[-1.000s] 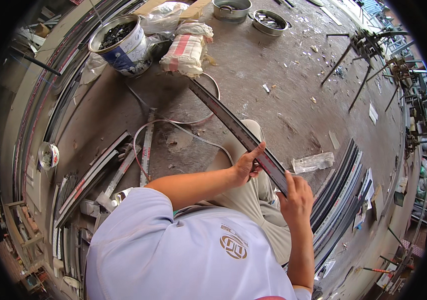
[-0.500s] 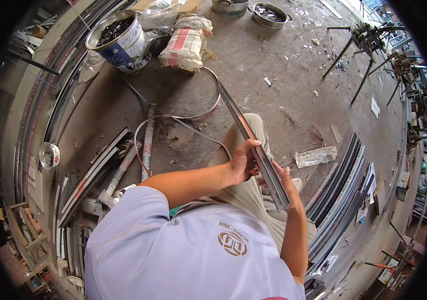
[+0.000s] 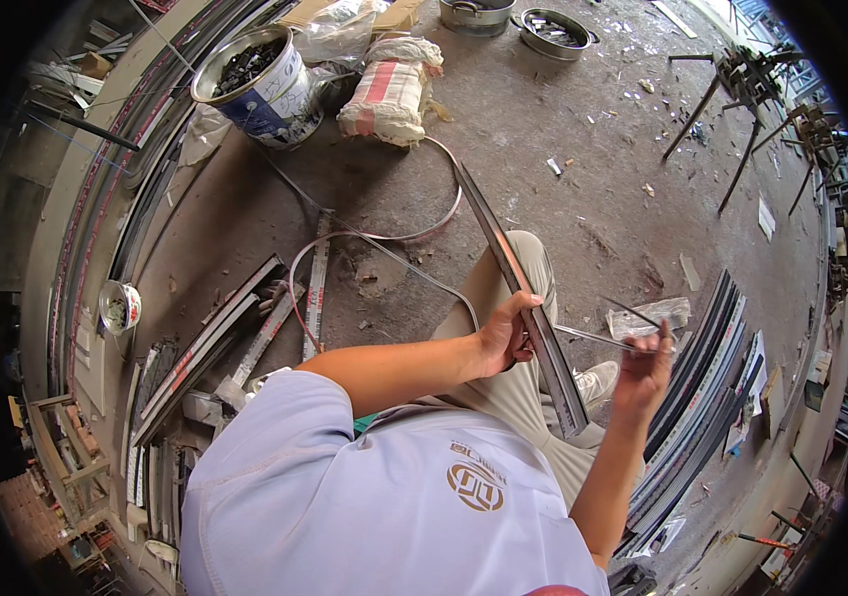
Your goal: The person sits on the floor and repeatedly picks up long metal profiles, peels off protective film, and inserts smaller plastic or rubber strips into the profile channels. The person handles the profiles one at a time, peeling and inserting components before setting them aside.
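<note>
My left hand [image 3: 508, 338] is closed around a long grey metal profile [image 3: 526, 293], which slants from the far middle down toward my lap. A thin light-grey strip [image 3: 409, 260] loops over the floor, then passes behind my knee and the profile. To the right of the profile, my right hand [image 3: 645, 366] has its fingers closed on a narrow grey strip end [image 3: 593, 338]. A thin dark, stick-like piece [image 3: 632, 311] also runs to those fingers; its kind cannot be made out.
Profiles lie in a stack [image 3: 697, 368] on my right and another pile [image 3: 210, 348] on my left. Beyond are a bucket of dark pieces [image 3: 290, 111], a wrapped bundle [image 3: 384, 94] and metal pans [image 3: 558, 45]. Metal stands [image 3: 742, 84] rise at the far right.
My right hand has left the profile's near end and moved right, and the strip end and dark piece now show at it. The left hand keeps its hold.
</note>
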Available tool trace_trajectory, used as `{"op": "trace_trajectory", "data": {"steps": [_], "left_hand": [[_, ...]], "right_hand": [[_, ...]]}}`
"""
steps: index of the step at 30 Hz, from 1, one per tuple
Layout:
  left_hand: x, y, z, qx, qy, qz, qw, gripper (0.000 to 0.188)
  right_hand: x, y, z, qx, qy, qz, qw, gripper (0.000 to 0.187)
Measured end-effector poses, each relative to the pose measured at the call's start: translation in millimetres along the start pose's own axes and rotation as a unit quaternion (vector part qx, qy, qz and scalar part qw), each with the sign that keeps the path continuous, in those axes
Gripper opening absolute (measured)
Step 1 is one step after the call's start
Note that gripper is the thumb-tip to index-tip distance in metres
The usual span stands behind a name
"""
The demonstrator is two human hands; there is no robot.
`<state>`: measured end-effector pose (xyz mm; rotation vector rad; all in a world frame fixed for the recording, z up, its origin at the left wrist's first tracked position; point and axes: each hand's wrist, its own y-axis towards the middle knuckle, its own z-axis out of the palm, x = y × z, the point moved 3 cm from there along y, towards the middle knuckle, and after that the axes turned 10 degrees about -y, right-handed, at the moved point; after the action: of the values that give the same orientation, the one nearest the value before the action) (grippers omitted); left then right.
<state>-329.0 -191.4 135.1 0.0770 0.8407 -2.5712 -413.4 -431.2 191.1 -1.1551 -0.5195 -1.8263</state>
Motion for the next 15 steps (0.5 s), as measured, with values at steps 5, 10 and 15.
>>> {"op": "trace_trajectory", "data": {"steps": [5, 10, 15], "left_hand": [[-8.7, -0.1, -2.2, -0.006, 0.003, 0.015, 1.000, 0.045], [-23.1, -2.2, 1.6, 0.003, 0.005, 0.032, 0.999, 0.044], [-41.9, -7.3, 9.7, -0.003, 0.021, 0.063, 0.998, 0.044]], "right_hand": [[65.2, 7.3, -57.0, -0.063, 0.022, -0.091, 0.994, 0.045], [132.8, -1.0, -96.6, -0.080, -0.009, -0.165, 0.983, 0.047], [201.0, -12.9, -174.8, -0.158, -0.036, -0.220, 0.962, 0.045]]}}
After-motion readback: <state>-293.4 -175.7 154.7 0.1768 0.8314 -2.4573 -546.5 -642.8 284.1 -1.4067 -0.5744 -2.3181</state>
